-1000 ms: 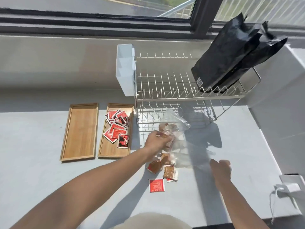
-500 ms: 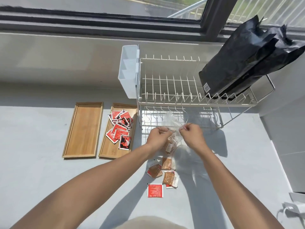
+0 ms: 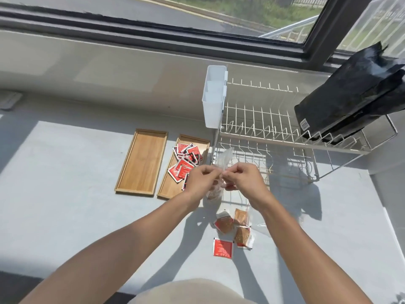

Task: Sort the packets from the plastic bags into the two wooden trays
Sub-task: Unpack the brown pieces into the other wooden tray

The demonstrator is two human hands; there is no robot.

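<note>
Opening a clear bag to get at its brown packets.

I have both hands raised over the surface, just in front of the rack: the left hand and right hand each pinch the top of the bag with fingers closed on the plastic, and brown packets seem to hang inside it below my knuckles. The right tray carries a heap of red packets; the left tray is bare. Nearer me lie loose brown packets and one red packet. Next, I judge, I must pull the mouth apart, tip the contents out, and carry browns to the left tray.
</note>
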